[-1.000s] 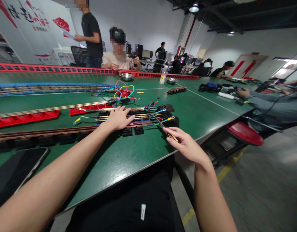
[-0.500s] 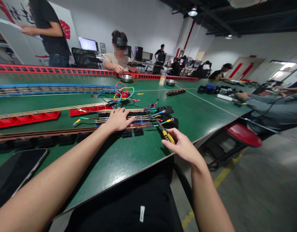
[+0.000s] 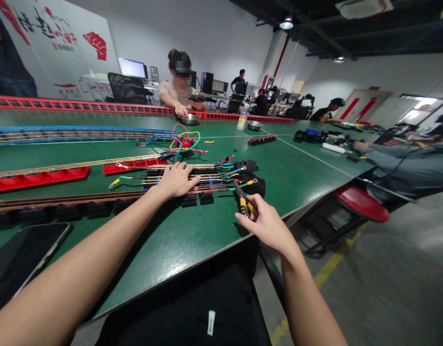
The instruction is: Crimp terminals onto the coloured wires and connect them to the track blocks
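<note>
My left hand (image 3: 176, 180) lies with spread fingers on the bundle of brass-coloured rods and blue holders (image 3: 210, 179), pressing no tool. In my right hand (image 3: 266, 218) are yellow-and-black pliers (image 3: 244, 204), their handles parted and their jaws at the wire ends on the bundle's right side. Whether the jaws touch a wire cannot be made out. Wires with ring terminals (image 3: 250, 182) stick out there, beside a black connector block (image 3: 257, 186). Another green-yellow wire with a ring terminal (image 3: 115, 183) points left of my left hand. Long copper-coloured rods (image 3: 80, 201) run leftward on black supports.
A phone (image 3: 27, 259) lies at the near left. Red trays (image 3: 41, 179), a blue track (image 3: 80, 134) and coiled coloured wires (image 3: 185, 140) lie farther back. Across the table (image 3: 192, 240) a person (image 3: 176, 91) reaches to a metal bowl (image 3: 190, 120). A red stool (image 3: 362, 203) stands at the right.
My right hand and the pliers' handles have shifted slightly left and down, and the handles look wider apart. My left hand stays put. The person opposite has lowered a hand to the bowl.
</note>
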The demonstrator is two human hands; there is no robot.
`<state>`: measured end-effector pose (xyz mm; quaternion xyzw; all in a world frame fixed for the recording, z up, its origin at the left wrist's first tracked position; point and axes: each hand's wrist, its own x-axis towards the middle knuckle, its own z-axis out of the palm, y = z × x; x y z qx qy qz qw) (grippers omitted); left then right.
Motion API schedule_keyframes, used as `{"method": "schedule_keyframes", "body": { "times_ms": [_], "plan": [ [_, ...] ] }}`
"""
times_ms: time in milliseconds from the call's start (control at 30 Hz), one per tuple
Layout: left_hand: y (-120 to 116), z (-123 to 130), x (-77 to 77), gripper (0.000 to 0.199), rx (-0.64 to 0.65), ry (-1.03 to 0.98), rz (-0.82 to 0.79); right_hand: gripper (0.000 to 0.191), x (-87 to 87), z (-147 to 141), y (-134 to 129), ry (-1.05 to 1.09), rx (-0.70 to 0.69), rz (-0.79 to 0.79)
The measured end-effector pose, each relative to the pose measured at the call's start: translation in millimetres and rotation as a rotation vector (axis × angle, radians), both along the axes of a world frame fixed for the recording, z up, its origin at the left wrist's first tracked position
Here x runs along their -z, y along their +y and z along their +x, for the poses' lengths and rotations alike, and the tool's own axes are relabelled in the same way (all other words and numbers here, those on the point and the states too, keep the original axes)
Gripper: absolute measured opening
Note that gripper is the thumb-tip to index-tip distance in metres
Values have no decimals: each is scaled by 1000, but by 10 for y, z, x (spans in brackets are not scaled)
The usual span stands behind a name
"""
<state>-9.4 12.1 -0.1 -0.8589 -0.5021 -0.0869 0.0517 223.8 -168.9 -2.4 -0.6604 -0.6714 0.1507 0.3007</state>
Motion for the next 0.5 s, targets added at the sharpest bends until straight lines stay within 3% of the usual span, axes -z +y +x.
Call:
{"method": "schedule_keyframes", "body": {
  "times_ms": [233,333,500],
  "plan": [
    [-15,-1,-10,63,-3,-8,-10,33,-17,43,-2,106,-7,-27],
    [-18,-1,-17,63,-13,-4,-20,32,23,100,35,280,-6,-43],
    [-3,-7,-7,64,-5,10,-29,40,42,169,70,610,-36,-220]
  ]
}}
